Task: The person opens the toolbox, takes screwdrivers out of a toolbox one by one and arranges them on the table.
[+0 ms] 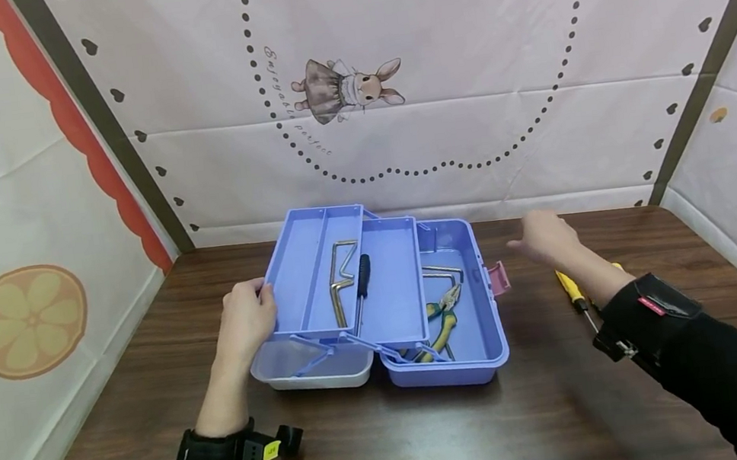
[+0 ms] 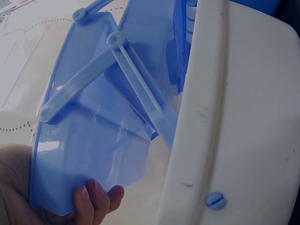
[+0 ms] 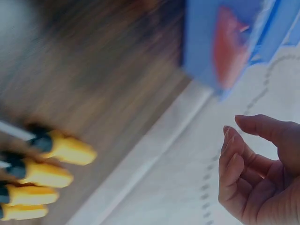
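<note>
A blue toolbox (image 1: pixel 452 377) stands on the table with its tiered trays (image 1: pixel 386 258) spread out to the left. My left hand (image 1: pixel 250 317) grips the left edge of the upper tray (image 1: pixel 297 300), its fingertips curled under the tray in the left wrist view. Bent gold-coloured metal rods (image 1: pixel 337 295) and a black-handled screwdriver (image 1: pixel 363 276) lie in the trays. In the main compartment are green-and-yellow pliers (image 1: pixel 447 324) and another bent rod (image 1: pixel 445 269). My right hand (image 1: pixel 547 237), loosely curled and holding nothing, hovers right of the box, past its pink latch (image 1: pixel 499 279).
Several yellow-handled screwdrivers (image 3: pixel 70 149) lie on the table at the right, partly hidden by the right forearm in the head view. The translucent lid (image 1: pixel 318 378) lies folded open beneath the trays. A printed white cloth (image 1: pixel 467 133) stands behind the table.
</note>
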Motion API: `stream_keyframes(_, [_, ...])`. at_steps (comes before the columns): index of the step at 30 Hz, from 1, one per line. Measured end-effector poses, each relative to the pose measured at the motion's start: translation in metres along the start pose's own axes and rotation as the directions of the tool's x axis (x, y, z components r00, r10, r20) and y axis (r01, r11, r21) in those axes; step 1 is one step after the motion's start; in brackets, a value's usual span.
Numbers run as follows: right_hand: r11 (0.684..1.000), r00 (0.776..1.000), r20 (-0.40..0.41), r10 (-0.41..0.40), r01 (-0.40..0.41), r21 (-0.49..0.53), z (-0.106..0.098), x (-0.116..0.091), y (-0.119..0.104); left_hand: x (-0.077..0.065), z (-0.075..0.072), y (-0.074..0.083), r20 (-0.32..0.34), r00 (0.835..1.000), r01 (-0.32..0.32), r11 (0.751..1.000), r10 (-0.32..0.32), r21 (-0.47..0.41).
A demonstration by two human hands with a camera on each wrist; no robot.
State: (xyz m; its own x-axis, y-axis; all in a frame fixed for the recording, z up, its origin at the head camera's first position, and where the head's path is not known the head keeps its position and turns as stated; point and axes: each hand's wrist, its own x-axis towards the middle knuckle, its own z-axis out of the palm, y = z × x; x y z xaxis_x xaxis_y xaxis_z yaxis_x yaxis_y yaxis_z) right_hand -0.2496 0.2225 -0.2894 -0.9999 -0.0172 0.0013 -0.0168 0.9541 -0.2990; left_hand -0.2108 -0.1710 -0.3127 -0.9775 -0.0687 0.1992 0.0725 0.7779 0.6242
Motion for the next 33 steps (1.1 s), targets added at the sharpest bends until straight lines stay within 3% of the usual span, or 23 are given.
stream_keyframes(5, [0.987,0.987,-0.022,-0.159,0.16,0.032,0.0,0.004,-0.037,0.0,0.0,-0.001,0.005,1.0,0.008,1.0,-0.008,-0.004])
stream_keyframes(9, [0.973,0.975,0.019,-0.221,0.219,0.068,0.004,0.007,-0.065,0.0,0.001,-0.002,0.002,1.0,0.002,1.0,-0.002,-0.002])
stream_keyframes(20, [0.977,0.969,0.142,-0.2,0.186,0.107,0.027,0.017,-0.135,0.0,0.001,-0.002,-0.008,1.0,-0.009,1.0,0.009,-0.009])
stream_keyframes(26, [0.982,0.973,0.17,-0.158,0.137,0.126,0.042,0.023,-0.149,0.0,0.002,-0.002,-0.008,1.0,-0.012,1.0,0.012,-0.005])
stream_keyframes(33, [0.993,0.981,0.161,-0.105,0.093,0.075,0.051,0.03,-0.16,0.0,0.001,-0.003,-0.018,1.0,-0.009,1.0,0.008,-0.006])
